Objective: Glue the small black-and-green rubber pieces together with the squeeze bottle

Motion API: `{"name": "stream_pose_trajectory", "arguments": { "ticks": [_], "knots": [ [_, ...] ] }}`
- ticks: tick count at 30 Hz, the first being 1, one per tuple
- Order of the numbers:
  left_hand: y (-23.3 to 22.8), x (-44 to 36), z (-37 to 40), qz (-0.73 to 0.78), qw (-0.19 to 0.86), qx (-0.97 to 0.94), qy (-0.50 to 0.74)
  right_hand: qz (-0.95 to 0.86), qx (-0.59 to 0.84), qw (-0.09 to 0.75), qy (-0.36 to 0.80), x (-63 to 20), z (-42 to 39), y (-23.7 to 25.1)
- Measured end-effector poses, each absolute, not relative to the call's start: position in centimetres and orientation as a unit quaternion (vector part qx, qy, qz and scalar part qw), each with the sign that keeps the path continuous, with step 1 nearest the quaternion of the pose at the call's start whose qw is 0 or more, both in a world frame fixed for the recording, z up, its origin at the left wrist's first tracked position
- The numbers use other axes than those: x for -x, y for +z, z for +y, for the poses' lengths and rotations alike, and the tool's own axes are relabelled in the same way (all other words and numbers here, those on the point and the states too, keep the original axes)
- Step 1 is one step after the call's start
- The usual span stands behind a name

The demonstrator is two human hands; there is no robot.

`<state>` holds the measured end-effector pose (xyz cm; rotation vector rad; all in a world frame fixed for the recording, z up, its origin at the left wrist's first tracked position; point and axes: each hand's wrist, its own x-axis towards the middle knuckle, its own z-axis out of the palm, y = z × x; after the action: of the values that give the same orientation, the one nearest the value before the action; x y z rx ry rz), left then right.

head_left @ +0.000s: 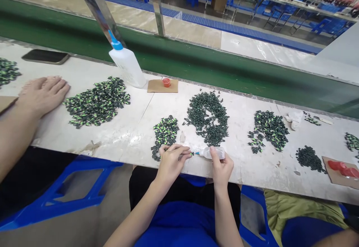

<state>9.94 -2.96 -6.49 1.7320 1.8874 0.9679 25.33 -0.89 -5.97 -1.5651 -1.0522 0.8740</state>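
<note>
Small green-and-black piece [192, 153] pinched at the fingertips of the left hand [170, 161] over the desk [112, 135] edge, touched by the nozzle of a little glue bottle [213, 152] grasped in the right hand [221, 166], dark pile [209, 118] just beyond, co-worker's hand [42, 93] flat far left
</note>
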Motion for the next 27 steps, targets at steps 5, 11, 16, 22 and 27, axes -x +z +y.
{"name": "stream_pose_trajectory", "arguments": {
  "ticks": [5,11,16,22,27],
  "knots": [
    [-6.3,-10.0,-2.9,0.682,0.203,-0.616,0.338,-0.43,0.65,0.518,0.352,-25.3,-0.9,-6.2],
    [-6.2,-10.0,-2.8,0.684,0.212,-0.614,0.333,-0.448,0.642,0.504,0.366,-25.5,-0.9,-6.2],
    [-6.2,-10.1,-2.9,0.687,0.212,-0.61,0.334,-0.433,0.648,0.511,0.363,-25.2,-0.9,-5.8],
    [-6.2,-10.0,-2.9,0.691,0.215,-0.607,0.328,-0.441,0.649,0.505,0.36,-25.4,-0.8,-6.1],
    [-6.3,-10.0,-3.0,0.686,0.208,-0.609,0.339,-0.393,0.633,0.552,0.376,-25.8,-0.9,-6.9]
  ]
}}
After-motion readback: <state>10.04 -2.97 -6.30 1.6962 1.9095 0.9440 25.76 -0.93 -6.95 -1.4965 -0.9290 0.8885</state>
